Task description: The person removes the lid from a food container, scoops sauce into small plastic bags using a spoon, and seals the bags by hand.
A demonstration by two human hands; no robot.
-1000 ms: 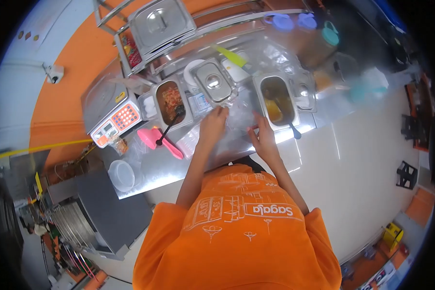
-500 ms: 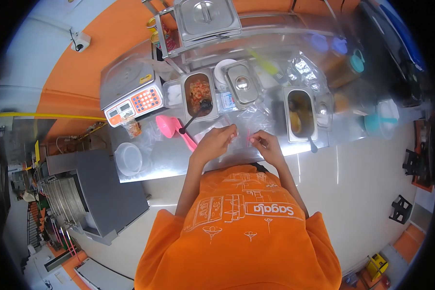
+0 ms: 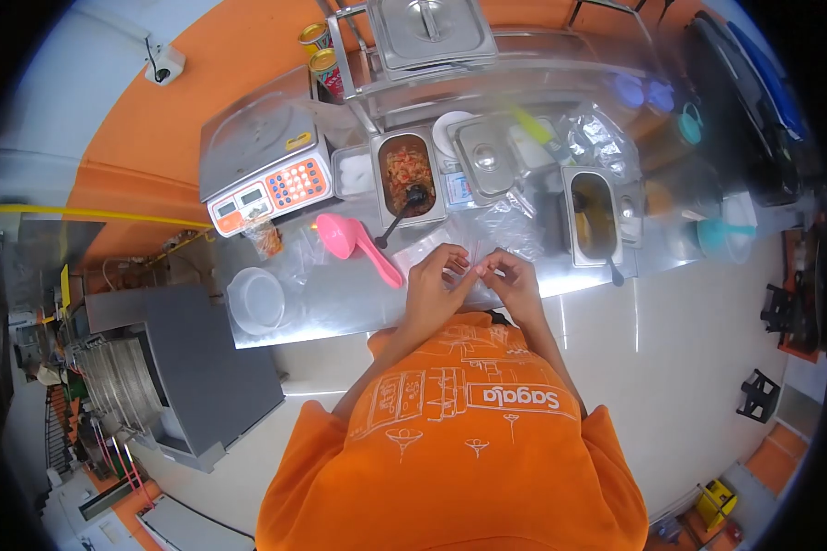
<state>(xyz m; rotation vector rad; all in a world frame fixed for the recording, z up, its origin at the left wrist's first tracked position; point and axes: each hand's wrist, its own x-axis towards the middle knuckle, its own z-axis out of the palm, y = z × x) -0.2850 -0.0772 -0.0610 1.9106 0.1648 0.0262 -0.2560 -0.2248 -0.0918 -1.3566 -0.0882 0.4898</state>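
The person's two hands met above the near edge of the metal tabletop (image 3: 340, 308), the left hand (image 3: 437, 279) and the right hand (image 3: 514, 279) close together with curled fingers and fingertips drawn in towards each other. A thin, faint strip (image 3: 475, 250) showed at the fingertips, too small to make out, and it could not be told whether either hand was gripping it. Crumpled clear plastic (image 3: 515, 230) lay just beyond the right hand. To the left of the left hand, a pink scoop (image 3: 342, 237) rested with its handle slanting towards the near edge. Behind the scoop stood a metal pan of reddish food (image 3: 408, 173), a black ladle (image 3: 417, 196) in it with the handle over the near rim. A metal lid (image 3: 487, 158) lay to the right of that pan, with a blue-and-white packet (image 3: 458, 187) between them. Farther right stood a second metal pan (image 3: 594, 216) holding yellowish-brown liquid, a dark handle (image 3: 617, 275) jutting out over its near end. On the left were a digital scale (image 3: 266, 184) and, nearer the front edge, a round translucent tub (image 3: 257, 301).
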